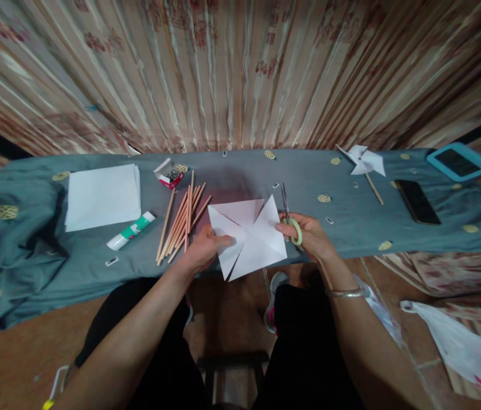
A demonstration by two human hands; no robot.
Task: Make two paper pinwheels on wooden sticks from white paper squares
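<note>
My left hand (pixel 203 249) grips the left edge of a white square paper (pixel 249 234) that has diagonal cuts, held over the near edge of the table. My right hand (pixel 308 234) holds green-handled scissors (pixel 290 215) at the paper's right side, blades pointing away from me. Several wooden sticks (pixel 181 221) lie just left of the paper.
A grey cloth covers the table (pixel 31 228). On it lie a stack of white paper (pixel 102 196), a glue stick (pixel 131 230), a small box of pins (pixel 169 175), a finished paper pinwheel (pixel 364 163), a black phone (pixel 417 201) and a blue-cased device (pixel 459 161). Plastic bags (pixel 457 347) lie on the floor.
</note>
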